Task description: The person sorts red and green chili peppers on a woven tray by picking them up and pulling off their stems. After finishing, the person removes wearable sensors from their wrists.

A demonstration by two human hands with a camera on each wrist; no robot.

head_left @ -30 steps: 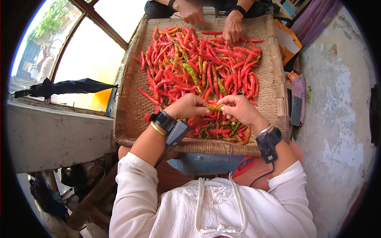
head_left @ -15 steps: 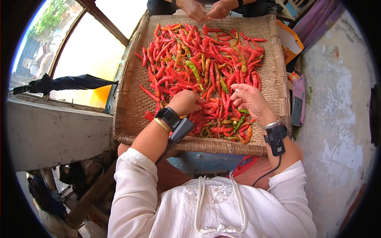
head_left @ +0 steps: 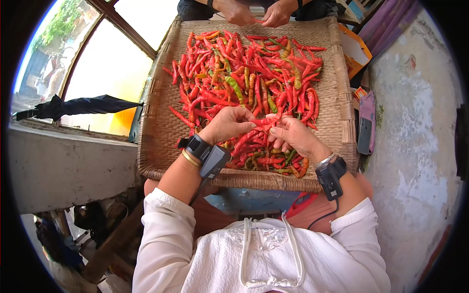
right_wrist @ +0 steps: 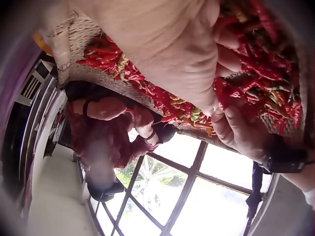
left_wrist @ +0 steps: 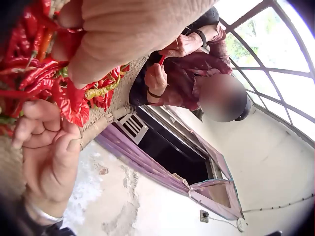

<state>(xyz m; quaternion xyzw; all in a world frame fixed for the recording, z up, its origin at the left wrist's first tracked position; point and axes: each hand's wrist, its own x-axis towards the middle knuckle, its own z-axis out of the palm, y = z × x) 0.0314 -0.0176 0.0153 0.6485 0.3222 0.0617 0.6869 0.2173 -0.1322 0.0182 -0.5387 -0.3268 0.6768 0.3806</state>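
Observation:
My left hand (head_left: 226, 126) pinches one end of a red chili pepper (head_left: 263, 122) between thumb and fingers. The right hand (head_left: 299, 136) has its thumb and forefinger at the pepper's other end, the remaining fingers curled loosely below. In the left wrist view the red pepper (left_wrist: 75, 105) spans the space between both hands. Beneath them lies a heap of mostly red chili peppers (head_left: 215, 97), mixed with some green and yellowish ones. The heap covers much of a woven basket tray (head_left: 159, 141); my hands hide part of its near side.
Across the tray, another person's hands (head_left: 277, 13) hold a red pepper. A folded dark umbrella (head_left: 93, 106) lies by the window at left. At right are a phone (head_left: 364, 136) and a bare plaster wall (head_left: 415, 146).
A yellowish pepper was between my hands earlier; they then parted and came together again on a red one. The other person's hand left the heap and joined its fellow at the far edge.

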